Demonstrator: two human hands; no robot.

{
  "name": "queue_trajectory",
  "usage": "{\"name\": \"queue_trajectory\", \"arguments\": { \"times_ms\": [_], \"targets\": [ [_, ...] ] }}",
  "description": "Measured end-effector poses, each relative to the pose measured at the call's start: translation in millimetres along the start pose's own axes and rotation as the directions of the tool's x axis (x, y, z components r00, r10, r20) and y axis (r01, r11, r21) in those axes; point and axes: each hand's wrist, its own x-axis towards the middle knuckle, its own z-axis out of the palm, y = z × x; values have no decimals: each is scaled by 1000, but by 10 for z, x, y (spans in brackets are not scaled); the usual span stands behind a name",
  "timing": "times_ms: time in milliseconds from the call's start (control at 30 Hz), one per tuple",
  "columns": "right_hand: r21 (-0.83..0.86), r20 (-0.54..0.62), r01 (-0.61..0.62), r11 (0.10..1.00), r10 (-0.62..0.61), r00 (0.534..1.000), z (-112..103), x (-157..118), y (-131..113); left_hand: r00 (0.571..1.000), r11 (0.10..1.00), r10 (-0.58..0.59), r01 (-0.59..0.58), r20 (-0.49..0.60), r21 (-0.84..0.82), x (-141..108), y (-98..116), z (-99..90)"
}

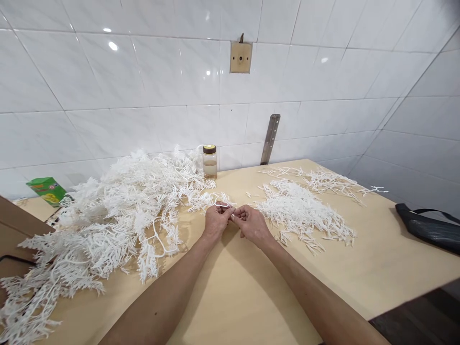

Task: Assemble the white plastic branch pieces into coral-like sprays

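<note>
My left hand (217,221) is closed on a white branching sprig (222,205) near the middle of the table. Fingertips almost touching it, my right hand (250,223) pinches a small white piece (233,216) at the sprig's end. A large heap of white feathery branches (132,211) spreads to the left of my hands. On the right lies a pile of small white pieces (305,211), with bare white stems (334,184) behind it. The parts of the sprig between my fingers are mostly hidden.
A jar with a dark and yellow lid (210,163) stands at the back of the wooden table (230,297). A green box (46,190) is at the far left, a black bag (429,225) at the right edge. A metal strip (270,140) leans on the tiled wall.
</note>
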Motion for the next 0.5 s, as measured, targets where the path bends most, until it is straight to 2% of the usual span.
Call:
{"name": "queue_trajectory", "arguments": {
  "times_ms": [167, 333, 400, 500],
  "targets": [
    [-110, 46, -70, 992, 75, 996, -68, 3, -39, 1000, 999, -5, 4, 15, 31, 0, 0, -14],
    [-135, 48, -20, 991, 27, 998, -78, 2, -48, 999, 997, 39, -41, 21, 67, 22, -16, -16],
    [-189, 46, 46, 981, -38, 998, -61, -2, -42, 998, 993, 64, -65, 7, 100, 30, -35, -10],
    [-350, 39, 254, 902, -257, 966, -4, -29, -37, 996, 987, 79, -74, -31, 143, 34, -47, -4]
  ]
}}
